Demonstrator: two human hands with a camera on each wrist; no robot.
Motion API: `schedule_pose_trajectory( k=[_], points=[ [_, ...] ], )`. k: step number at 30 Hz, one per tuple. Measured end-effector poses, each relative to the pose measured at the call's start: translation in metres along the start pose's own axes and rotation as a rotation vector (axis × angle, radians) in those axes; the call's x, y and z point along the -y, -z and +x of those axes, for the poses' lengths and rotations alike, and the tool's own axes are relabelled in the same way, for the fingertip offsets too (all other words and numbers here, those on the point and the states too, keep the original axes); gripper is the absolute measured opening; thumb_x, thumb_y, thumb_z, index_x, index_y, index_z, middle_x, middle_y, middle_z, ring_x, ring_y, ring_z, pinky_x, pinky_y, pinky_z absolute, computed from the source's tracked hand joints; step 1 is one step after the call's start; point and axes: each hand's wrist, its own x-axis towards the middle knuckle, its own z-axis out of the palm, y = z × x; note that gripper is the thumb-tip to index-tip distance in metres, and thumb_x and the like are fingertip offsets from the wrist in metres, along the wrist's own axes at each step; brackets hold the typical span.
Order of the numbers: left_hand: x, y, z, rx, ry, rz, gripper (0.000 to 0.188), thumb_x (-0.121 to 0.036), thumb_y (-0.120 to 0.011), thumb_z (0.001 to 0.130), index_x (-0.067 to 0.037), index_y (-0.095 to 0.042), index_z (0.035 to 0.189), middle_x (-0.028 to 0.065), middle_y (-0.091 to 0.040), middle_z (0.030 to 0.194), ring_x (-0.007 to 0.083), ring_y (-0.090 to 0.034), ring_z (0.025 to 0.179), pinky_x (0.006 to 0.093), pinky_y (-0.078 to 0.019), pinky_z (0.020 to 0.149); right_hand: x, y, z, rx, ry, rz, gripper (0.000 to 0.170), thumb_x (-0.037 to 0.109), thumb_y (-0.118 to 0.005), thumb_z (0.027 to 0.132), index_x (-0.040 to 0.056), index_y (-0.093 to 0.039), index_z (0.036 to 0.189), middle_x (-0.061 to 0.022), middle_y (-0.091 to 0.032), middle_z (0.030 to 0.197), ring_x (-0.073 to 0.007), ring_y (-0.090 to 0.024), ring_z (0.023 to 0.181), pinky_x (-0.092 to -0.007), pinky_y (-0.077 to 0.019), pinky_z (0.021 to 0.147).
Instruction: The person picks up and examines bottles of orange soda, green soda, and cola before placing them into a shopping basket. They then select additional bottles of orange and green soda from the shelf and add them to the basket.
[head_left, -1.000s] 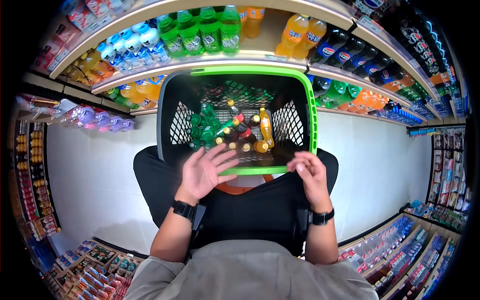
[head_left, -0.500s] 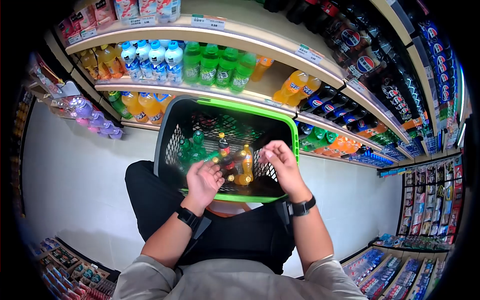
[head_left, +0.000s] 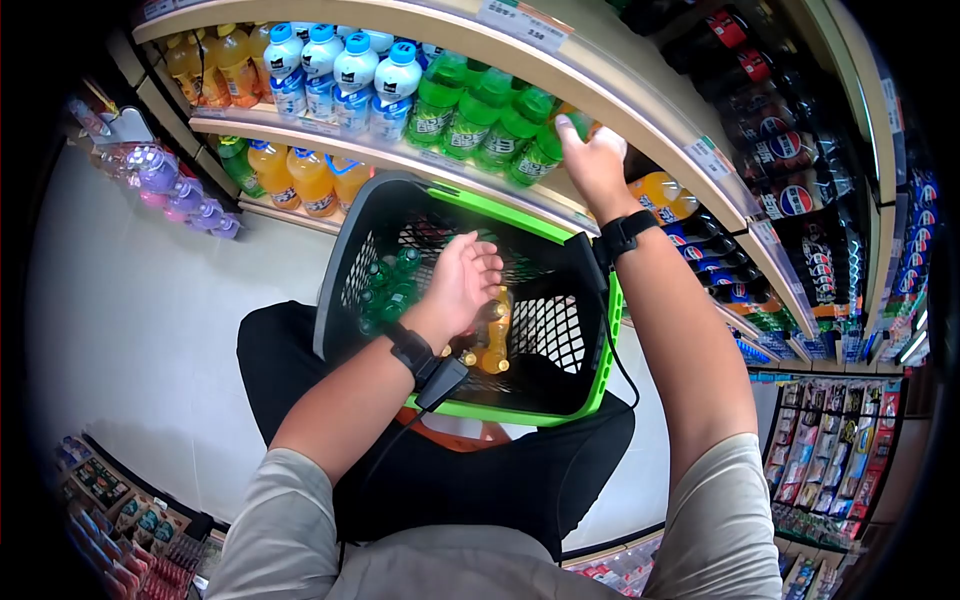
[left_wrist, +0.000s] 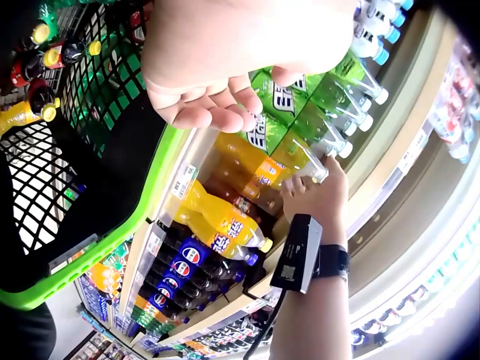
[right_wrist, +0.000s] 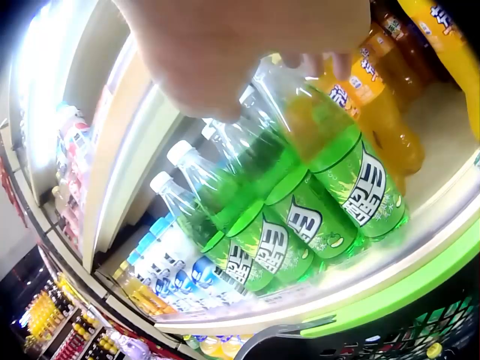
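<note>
My right hand (head_left: 597, 165) reaches up to the shelf and grips the neck of the rightmost green soda bottle (right_wrist: 360, 187). That bottle stands at the end of a row of similar green bottles (head_left: 470, 125); its cap is partly hidden by the fingers. My left hand (head_left: 463, 285) hangs over the black basket with a green rim (head_left: 500, 222), fingers loosely bent and holding nothing. Inside the basket lie small green bottles (head_left: 388, 290), an orange soda bottle (head_left: 496, 350) and dark cola bottles (left_wrist: 71, 52), partly hidden by the left hand in the head view.
White and blue bottles (head_left: 350, 85) stand left of the green row. Orange soda bottles (left_wrist: 221, 217) and Pepsi bottles (left_wrist: 176, 270) lie to the right. An upper shelf edge (head_left: 600, 100) runs over the right hand. The basket stands between the black-trousered legs, against the lower shelf.
My right hand has moved up from over the basket to a green soda bottle on the shelf. The left hand has moved farther over the basket, and the head view has shifted toward the shelf.
</note>
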Motion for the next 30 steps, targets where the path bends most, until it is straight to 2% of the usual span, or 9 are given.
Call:
schedule_pose_trajectory(
  k=[1,5,7,8,15,21,24,28,30],
  points=[
    [-0.002,0.009,-0.004,0.002,-0.012,-0.022,0.027,-0.037,-0.051,0.097,-0.012,-0.058,0.093,0.003,-0.061,0.084,0.0169,-0.054,0.073,0.0315,-0.0438,0.071,-0.005,-0.012,0.004,-0.198,0.155,-0.188,0.059,0.039,-0.072,0.088,-0.0038,-0.059,0.126,-0.0289,-0.063,0.12,-0.04,-0.059,0.115,-0.0405,-0.0448,0.099],
    [0.003,0.053,-0.043,-0.067,0.009,-0.058,0.027,-0.036,-0.048,0.098,-0.011,-0.057,0.096,0.0036,-0.06,0.086,0.0183,-0.056,0.079,0.0334,-0.0457,0.075,-0.01,-0.012,0.002,-0.172,0.023,0.062,0.038,0.03,-0.069,0.092,-0.0036,-0.067,0.11,-0.0199,-0.071,0.096,-0.0305,-0.068,0.084,-0.0373,-0.052,0.081],
    [0.011,0.069,-0.055,-0.182,0.016,-0.06,0.023,-0.033,-0.048,0.098,-0.011,-0.057,0.098,0.0044,-0.062,0.089,0.0175,-0.057,0.081,0.0325,-0.0467,0.077,0.0,0.002,-0.019,-0.242,0.141,0.104,0.035,0.027,-0.07,0.091,-0.0038,-0.066,0.107,-0.0172,-0.069,0.088,-0.0297,-0.067,0.08,-0.0374,-0.0518,0.079],
    [0.014,0.072,-0.053,-0.172,0.024,-0.017,0.022,-0.032,-0.049,0.097,-0.011,-0.056,0.098,0.0049,-0.063,0.091,0.0176,-0.058,0.082,0.0323,-0.0474,0.077,0.01,0.011,-0.034,-0.256,0.12,0.119,0.03,0.023,-0.074,0.087,-0.0033,-0.065,0.1,-0.0234,-0.066,0.091,-0.0408,-0.063,0.084,-0.0433,-0.0495,0.08],
    [0.041,0.057,-0.073,0.046,0.099,0.145,0.025,-0.027,-0.051,0.1,-0.008,-0.058,0.114,0.0089,-0.068,0.11,0.0218,-0.066,0.098,0.0343,-0.0527,0.084,-0.008,0.069,-0.132,-0.242,-0.029,0.541,0.027,0.011,-0.075,0.09,-0.0016,-0.058,0.106,-0.0049,-0.064,0.087,-0.0081,-0.062,0.077,-0.0232,-0.0527,0.067],
    [0.078,0.055,-0.119,-0.032,0.169,0.18,0.073,-0.055,-0.044,0.1,-0.009,-0.025,0.154,0.0204,-0.043,0.149,0.0423,-0.053,0.127,0.053,-0.0509,0.097,0.022,0.165,-0.242,-0.34,-0.297,0.924,0.022,0.019,-0.064,0.098,0.0006,-0.054,0.106,-0.0054,-0.061,0.082,-0.0108,-0.059,0.059,-0.0286,-0.0576,0.056],
    [0.081,0.046,-0.126,0.363,0.334,-0.04,0.074,-0.06,-0.037,0.1,-0.007,-0.032,0.151,0.0258,-0.051,0.141,0.0474,-0.061,0.115,0.0508,-0.0607,0.076,0.014,0.158,-0.309,-0.233,-0.652,1.219,0.019,0.021,-0.061,0.1,0.0027,-0.057,0.104,-0.0042,-0.06,0.074,-0.0118,-0.057,0.052,-0.0298,-0.0572,0.053],
    [0.086,0.05,-0.149,0.065,0.363,0.046,0.057,-0.044,-0.043,0.099,0.001,-0.052,0.132,0.0225,-0.069,0.105,0.0375,-0.072,0.072,0.0374,-0.061,0.054,-0.03,0.123,-0.382,-0.039,-0.949,1.373,0.034,0.038,-0.054,0.102,0.0043,-0.056,0.101,-0.0099,-0.065,0.081,-0.0166,-0.06,0.054,-0.0347,-0.0582,0.059],
    [0.081,0.068,-0.145,0.012,0.351,0.218,0.054,-0.041,-0.043,0.099,0.002,-0.051,0.132,0.0252,-0.068,0.11,0.0411,-0.072,0.078,0.0363,-0.0618,0.054,-0.047,0.107,-0.402,0.059,-1.109,1.452,0.044,0.046,-0.043,0.104,0.003,-0.055,0.103,-0.013,-0.064,0.082,-0.0195,-0.06,0.054,-0.0347,-0.0567,0.055]
  ],
)
